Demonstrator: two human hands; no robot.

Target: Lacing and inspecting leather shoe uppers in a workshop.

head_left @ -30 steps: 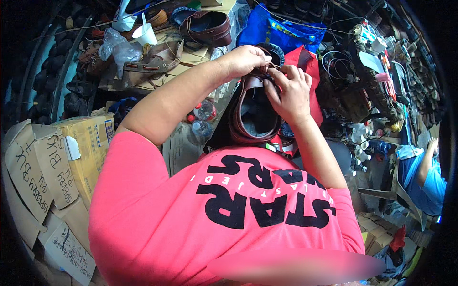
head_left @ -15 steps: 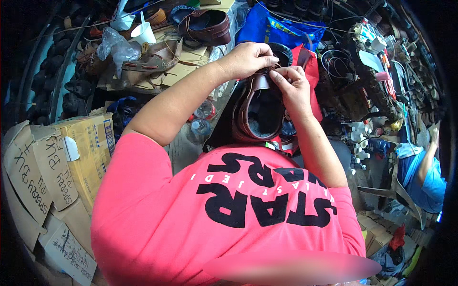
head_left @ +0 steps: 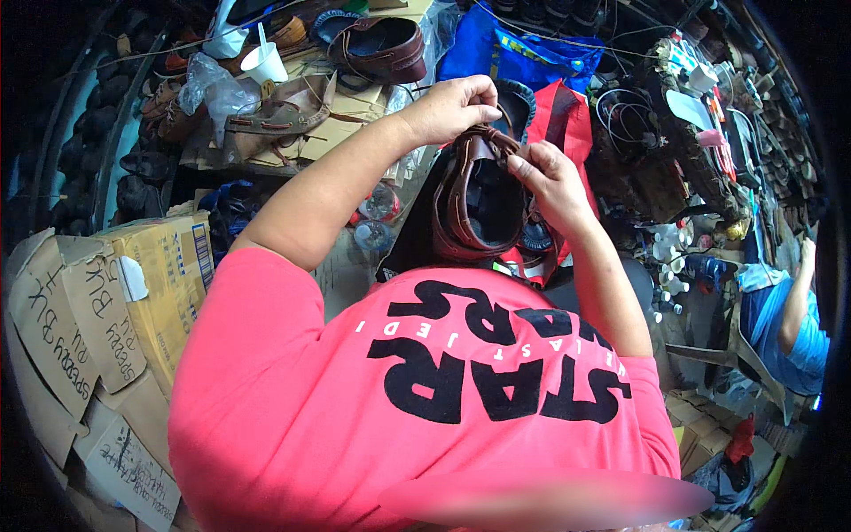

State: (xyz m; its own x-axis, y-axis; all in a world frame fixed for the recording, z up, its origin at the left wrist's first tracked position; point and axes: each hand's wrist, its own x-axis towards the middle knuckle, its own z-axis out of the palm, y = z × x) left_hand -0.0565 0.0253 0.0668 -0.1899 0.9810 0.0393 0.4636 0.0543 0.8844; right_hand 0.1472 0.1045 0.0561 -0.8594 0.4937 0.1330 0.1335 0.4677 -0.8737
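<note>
A brown leather moccasin-style shoe rests on my lap, its dark opening facing up. A brown shoelace is looped in a knot across its front. My left hand is closed at the far left of the knot, pinching a lace end. Just right of the shoe's opening, my right hand is closed in a pinch on the other side of the lace. The lace ends inside the fingers are mostly hidden. Beyond the knot lies a dark shoe sole.
Another brown shoe and an unfinished shoe upper sit on cardboard at the far left, beside a white cup. Cardboard boxes stand at left. A blue bag lies ahead. A person in blue is at right.
My hands have drawn apart from over the lace, the right one coming nearer and slightly right. The knot now shows between them, and the shoe has tilted a little.
</note>
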